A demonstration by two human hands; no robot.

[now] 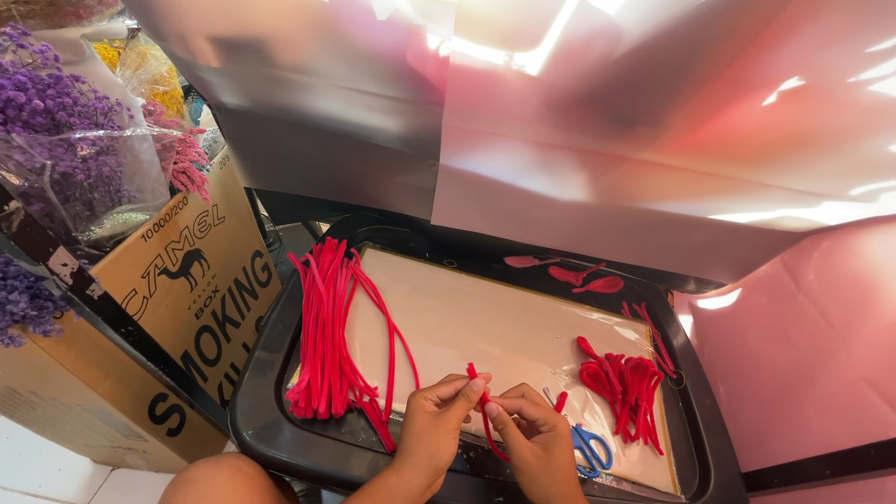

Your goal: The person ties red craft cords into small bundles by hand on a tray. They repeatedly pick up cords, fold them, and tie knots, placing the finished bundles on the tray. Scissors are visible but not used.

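At the near edge of a black tray (pixel 257 411), a person's two hands are working one red fuzzy wire (pixel 483 411) over a pale board (pixel 485 322) lying inside the tray. The left hand (pixel 437 425) is closed, thumb and forefinger pinching the wire's upper end; the right hand (pixel 537 439) is closed too, fingertips pressing the same strand just beside the left, with the loose tail hanging toward the tray's front rim. Doing this bend well seems to call for keeping both pinches close together, so the wire folds at one spot rather than kinking along its length. A thick bundle of straight red wires (pixel 327 327) is lying along the board's left edge, a heap of looped red pieces (pixel 625 387) is sitting near the right edge, and blue-handled scissors (pixel 590 450) are resting at the front right corner, just beside the right hand. Three red petal shapes (pixel 574 273) are lying at the far edge.
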